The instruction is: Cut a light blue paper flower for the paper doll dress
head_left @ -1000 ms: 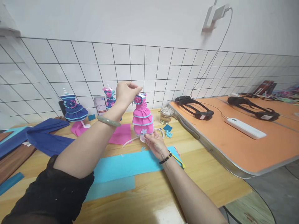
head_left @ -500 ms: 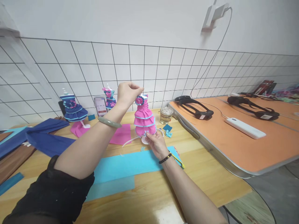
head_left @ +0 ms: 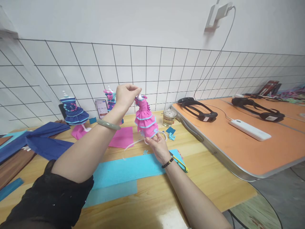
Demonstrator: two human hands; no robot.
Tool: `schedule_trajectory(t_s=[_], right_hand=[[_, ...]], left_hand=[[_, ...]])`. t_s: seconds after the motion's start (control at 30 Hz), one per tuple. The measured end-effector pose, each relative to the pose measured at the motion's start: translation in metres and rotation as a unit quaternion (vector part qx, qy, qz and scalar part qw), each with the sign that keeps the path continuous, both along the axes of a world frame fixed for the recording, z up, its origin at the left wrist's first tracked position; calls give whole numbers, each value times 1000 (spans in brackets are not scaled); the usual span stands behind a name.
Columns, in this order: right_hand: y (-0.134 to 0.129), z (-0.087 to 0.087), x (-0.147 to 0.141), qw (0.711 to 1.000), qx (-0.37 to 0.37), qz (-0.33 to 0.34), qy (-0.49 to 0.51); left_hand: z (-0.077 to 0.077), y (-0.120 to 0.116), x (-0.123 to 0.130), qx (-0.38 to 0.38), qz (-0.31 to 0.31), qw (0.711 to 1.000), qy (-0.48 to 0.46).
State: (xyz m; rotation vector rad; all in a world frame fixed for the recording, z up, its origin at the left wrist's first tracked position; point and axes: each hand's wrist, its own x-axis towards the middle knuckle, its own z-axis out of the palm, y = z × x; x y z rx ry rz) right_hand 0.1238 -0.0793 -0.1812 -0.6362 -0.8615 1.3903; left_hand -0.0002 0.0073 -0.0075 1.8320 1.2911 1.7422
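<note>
Pink dress: We had the pink dress [head_left: 145, 117] in the middle, over the wood worktop [head_left: 200, 181], on a little white dress stand [head_left: 140, 96]. It leaned a bit, with its top toward our left. It had thin blue stripes, and a pale blue flower [head_left: 155, 130] sat low on the skirt.
Left hand: Our left hand [head_left: 125, 96] was up high. Its grip was pinched closed, thumb and finger together, on the top of the stand.
Right hand: Our right hand [head_left: 158, 147] was down low, touching the bottom edge of the skirt. Its fingers were bent, but we could not tell if that grip was pinched tight.
Near our hands: We saw a white ribbon [head_left: 133, 143] curling just beside the skirt. A bright blue cloth [head_left: 128, 167] lay flat in front, and a pink cloth [head_left: 122, 137] lay to the left. A yellow cutter [head_left: 180, 163] lay beside our right wrist.
Behind: We saw a glass cup [head_left: 169, 118] on the right. A phone [head_left: 102, 108] leaned up on the left, between a small dress [head_left: 111, 99] and a dark blue dress [head_left: 75, 112].
Right side: We saw black straps [head_left: 199, 112] and a long white box [head_left: 250, 129] on the orange worktop [head_left: 257, 156].
</note>
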Motion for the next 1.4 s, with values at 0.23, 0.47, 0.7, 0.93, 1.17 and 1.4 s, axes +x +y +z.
schedule_trajectory(t_s=[0.23, 0.47, 0.7, 0.93, 1.17, 1.4], right_hand=[[1, -4, 1, 998, -60, 7, 11], [5, -12, 3, 997, -79, 12, 3], [6, -12, 4, 995, -90, 19, 26], [7, -13, 5, 995, -95, 15, 30], [7, -12, 7, 994, -105, 16, 39], [8, -12, 9, 994, -103, 6, 28]], left_hand=[[-2, 13, -12, 5, -12, 1000, -14], [-14, 28, -21, 1, -10, 1000, -18], [-24, 35, -19, 18, -35, 999, -21], [-28, 38, -17, 5, -37, 999, -27], [-27, 36, -15, -7, -47, 999, -14], [-24, 33, -10, 8, -51, 998, 42]])
